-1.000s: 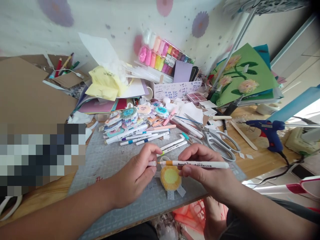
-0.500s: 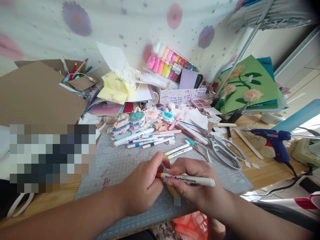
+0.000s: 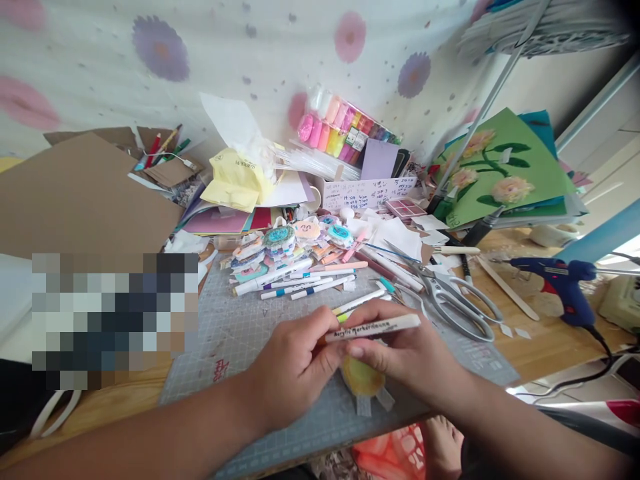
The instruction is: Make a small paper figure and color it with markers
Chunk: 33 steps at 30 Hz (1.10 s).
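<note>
A white acrylic marker (image 3: 375, 328) with lettering along its barrel and a brown-orange end is held level between both hands. My left hand (image 3: 295, 363) is closed around the brown-orange end, which it mostly covers. My right hand (image 3: 417, 357) grips the barrel, thumb in front and fingers behind. Just beneath the right thumb is a rounded yellow piece (image 3: 363, 380) with pale, see-through tabs at its lower edge; its upper part is hidden, and I cannot tell whether the right hand also holds it. Under the hands lies a grey cutting mat (image 3: 225, 333).
Several markers (image 3: 320, 287) and a pile of decorated cutouts (image 3: 280, 237) lie ahead of my hands. Large scissors (image 3: 455, 300) rest to the right, with a blue glue gun (image 3: 560, 277) beyond them. Brown cardboard (image 3: 90, 193) stands at the left.
The marker has tilted up slightly at its white end. My right hand has shifted, uncovering more of the yellow piece and its tabs. The view has moved slightly.
</note>
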{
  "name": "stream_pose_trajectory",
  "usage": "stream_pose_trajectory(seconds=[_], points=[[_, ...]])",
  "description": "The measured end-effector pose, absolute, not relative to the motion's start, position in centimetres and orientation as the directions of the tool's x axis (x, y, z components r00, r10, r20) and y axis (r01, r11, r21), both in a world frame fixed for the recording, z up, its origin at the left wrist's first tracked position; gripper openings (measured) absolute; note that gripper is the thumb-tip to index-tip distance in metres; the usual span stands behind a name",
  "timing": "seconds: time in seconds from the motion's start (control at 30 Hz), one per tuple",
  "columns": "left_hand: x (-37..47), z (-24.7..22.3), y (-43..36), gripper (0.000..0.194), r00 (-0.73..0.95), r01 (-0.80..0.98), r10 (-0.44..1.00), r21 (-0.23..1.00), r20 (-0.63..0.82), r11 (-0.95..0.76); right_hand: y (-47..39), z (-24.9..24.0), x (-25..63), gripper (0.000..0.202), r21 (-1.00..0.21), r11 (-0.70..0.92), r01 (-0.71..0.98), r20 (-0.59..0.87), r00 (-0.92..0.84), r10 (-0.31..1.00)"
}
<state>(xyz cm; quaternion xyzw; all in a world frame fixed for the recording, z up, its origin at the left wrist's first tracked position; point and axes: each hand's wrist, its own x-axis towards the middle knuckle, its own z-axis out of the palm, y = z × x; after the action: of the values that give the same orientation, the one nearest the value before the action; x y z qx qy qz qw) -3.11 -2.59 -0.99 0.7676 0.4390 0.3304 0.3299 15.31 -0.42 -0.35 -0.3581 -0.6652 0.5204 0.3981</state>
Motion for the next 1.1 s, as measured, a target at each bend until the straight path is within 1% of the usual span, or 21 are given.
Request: stream_pose_trajectory(seconds=[0.07, 0.13, 0.17, 0.2, 0.23, 0.3, 0.37, 0.43, 0.53, 0.67, 0.73, 0.83, 0.9, 0.97, 1.03, 1.1], points=[[-3.4, -1.3, -1.8, 0.018, 0.311, 0.532, 0.922, 0.761, 0.231, -0.37, 0.3, -0.5, 16.2, 0.024, -0.984, 0.176, 0.029, 0.155, -0.347, 0.925], [-3.7, -1.6, -0.8, 0.014, 0.223, 0.615, 0.946, 0.719, 0.236, -0.324, 1.3, -0.7, 17.4, 0.024, -0.978, 0.203, 0.041, 0.191, -0.202, 0.96], [-3.9, -1.8, -0.3, 0.01, 0.184, 0.64, 0.953, 0.707, 0.24, -0.302, 1.8, -0.7, 18.0, 0.021, -0.968, 0.23, 0.102, 0.216, -0.137, 0.967], [-4.1, -2.0, 0.1, 0.008, 0.151, 0.649, 0.958, 0.707, 0.245, -0.283, 2.4, -0.8, 18.7, 0.017, -0.944, 0.259, 0.207, 0.242, -0.102, 0.965], [-4.2, -2.2, 0.5, 0.013, 0.126, 0.642, 0.961, 0.718, 0.245, -0.267, 2.9, -0.8, 19.2, 0.012, -0.895, 0.297, 0.333, 0.275, -0.112, 0.955], [-4.4, -2.5, 1.0, 0.028, 0.096, 0.618, 0.966, 0.746, 0.242, -0.248, 3.7, -1.1, 20.2, 0.007, -0.736, 0.415, 0.535, 0.332, -0.249, 0.91], [-4.5, -2.6, 1.1, 0.035, 0.092, 0.614, 0.961, 0.745, 0.261, -0.261, 4.1, -1.6, 20.6, 0.012, -0.572, 0.544, 0.614, 0.346, -0.42, 0.839], [-4.4, -2.4, 0.9, 0.031, 0.102, 0.635, 0.942, 0.708, 0.318, -0.308, 4.2, -2.1, 20.6, 0.021, -0.445, 0.613, 0.653, 0.308, -0.531, 0.79], [-4.3, -2.0, 0.3, 0.017, 0.18, 0.673, 0.907, 0.625, 0.382, -0.396, 4.1, -2.3, 20.0, 0.026, -0.277, 0.621, 0.733, 0.207, -0.586, 0.784], [-4.0, -2.0, 0.0, 0.014, 0.38, 0.673, 0.86, 0.536, 0.34, -0.509, 3.8, -1.7, 19.0, 0.019, -0.124, 0.57, 0.812, 0.119, -0.558, 0.821], [-3.9, -2.2, 0.0, 0.012, 0.418, 0.688, 0.854, 0.507, 0.308, -0.52, 3.7, -1.5, 18.8, 0.016, -0.066, 0.556, 0.829, 0.096, -0.549, 0.83], [-3.8, -2.4, 0.2, 0.008, 0.415, 0.737, 0.873, 0.468, 0.255, -0.487, 3.8, -1.6, 18.8, 0.015, -0.038, 0.566, 0.824, 0.106, -0.559, 0.822], [-3.9, -2.4, 0.2, 0.007, 0.411, 0.757, 0.881, 0.45, 0.235, -0.474, 3.9, -1.8, 19.0, 0.014, -0.035, 0.588, 0.808, 0.143, -0.578, 0.803], [-4.0, -2.4, 0.2, 0.01, 0.41, 0.758, 0.881, 0.448, 0.237, -0.473, 3.9, -1.7, 19.2, 0.012, -0.048, 0.625, 0.779, 0.203, -0.605, 0.77], [-4.1, -2.5, 0.2, 0.015, 0.416, 0.735, 0.873, 0.472, 0.255, -0.487, 3.7, -1.4, 19.4, 0.011, -0.107, 0.671, 0.734, 0.277, -0.626, 0.729], [-4.2, -2.5, 0.1, 0.016, 0.436, 0.687, 0.856, 0.512, 0.276, -0.515, 3.4, -0.8, 19.6, 0.011, -0.228, 0.7, 0.676, 0.334, -0.621, 0.709]])
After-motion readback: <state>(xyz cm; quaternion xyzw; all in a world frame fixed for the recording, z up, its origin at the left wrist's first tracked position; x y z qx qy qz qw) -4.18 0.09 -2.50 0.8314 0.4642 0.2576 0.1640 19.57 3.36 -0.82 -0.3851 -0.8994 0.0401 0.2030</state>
